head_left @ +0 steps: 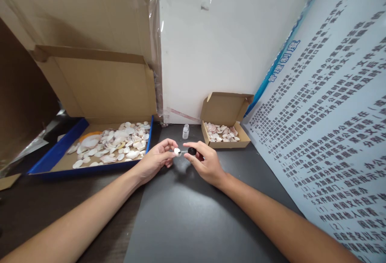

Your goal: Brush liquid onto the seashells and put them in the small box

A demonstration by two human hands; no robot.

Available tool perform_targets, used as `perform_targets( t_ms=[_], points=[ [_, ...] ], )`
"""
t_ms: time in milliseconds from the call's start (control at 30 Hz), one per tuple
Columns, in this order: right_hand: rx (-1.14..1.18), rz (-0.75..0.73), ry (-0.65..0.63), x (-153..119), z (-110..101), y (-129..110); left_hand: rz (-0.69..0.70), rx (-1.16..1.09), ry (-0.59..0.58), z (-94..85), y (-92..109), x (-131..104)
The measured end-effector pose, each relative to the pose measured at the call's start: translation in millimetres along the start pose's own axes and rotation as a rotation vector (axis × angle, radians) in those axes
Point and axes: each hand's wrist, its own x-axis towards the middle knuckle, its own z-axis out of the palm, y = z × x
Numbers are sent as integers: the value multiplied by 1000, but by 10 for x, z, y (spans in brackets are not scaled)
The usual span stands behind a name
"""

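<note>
Over the grey mat, my left hand point(159, 157) pinches a small white shell point(176, 150) between thumb and fingertips. A dark mark shows on the shell's lower edge. My right hand point(208, 162) grips a black cap point(191, 151) with a thin, pale applicator stem pointing left. The stem's tip reaches to the shell; whether it touches is too small to tell. Just beyond both hands, a small clear bottle point(185, 132) with a label stands upright on the mat.
At left, an open blue-sided cardboard box point(93, 170) holds many white shells point(120, 138). A smaller open cardboard box point(229, 145) with shells stands at back right. A white wall panel point(235, 46) rises behind, and a printed board point(325, 126) leans along the right.
</note>
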Motion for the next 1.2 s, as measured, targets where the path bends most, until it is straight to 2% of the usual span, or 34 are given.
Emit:
perform_targets(
  t_ms=[333,533,700,867,1000,1200],
  points=[
    [60,2,35,-16,-21,-123,15,7,1,-22,-35,29],
    [37,11,-95,-16,-6,-94,25,-26,29,-8,-34,29],
    [22,-4,-57,-2,-27,-89,27,-37,38,0,-30,28],
    [-2,-9,-128,2,-30,-87,20,-46,29,-1,-23,26],
    [8,-25,-91,-3,-31,-79,5,-36,36,3,-18,23],
    [-8,-11,-158,-3,-23,-69,-1,-31,43,-5,-27,27]
  ],
)
